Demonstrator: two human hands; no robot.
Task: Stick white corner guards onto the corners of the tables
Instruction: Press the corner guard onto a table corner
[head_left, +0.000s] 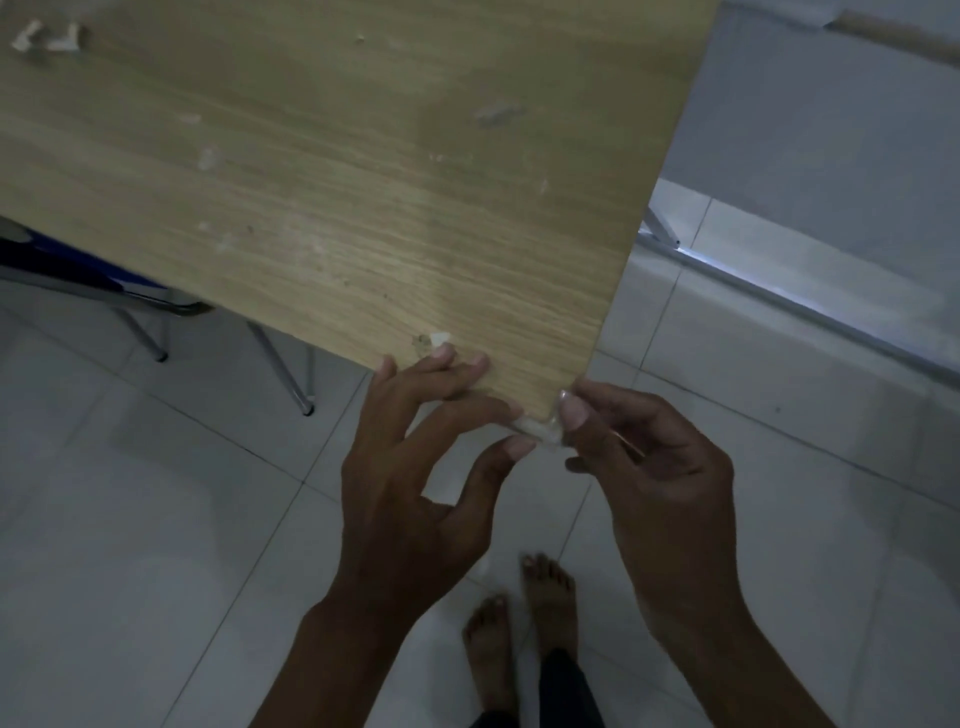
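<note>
The one camera sat on my head and looked steeply down and forward, close over the near right corner of the worktop (363, 182). That corner lay low in the middle of the view, with the tiled floor (130, 519) and my bare feet (519, 623) directly beneath.

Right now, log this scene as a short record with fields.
surface: wooden table
work spot: near table corner
item: white corner guard wrapped on that corner
left hand: thumb and fingers press the guard
right hand: pinches the guard's other side
also on table: white pieces far left
floor: pale tiles
</note>
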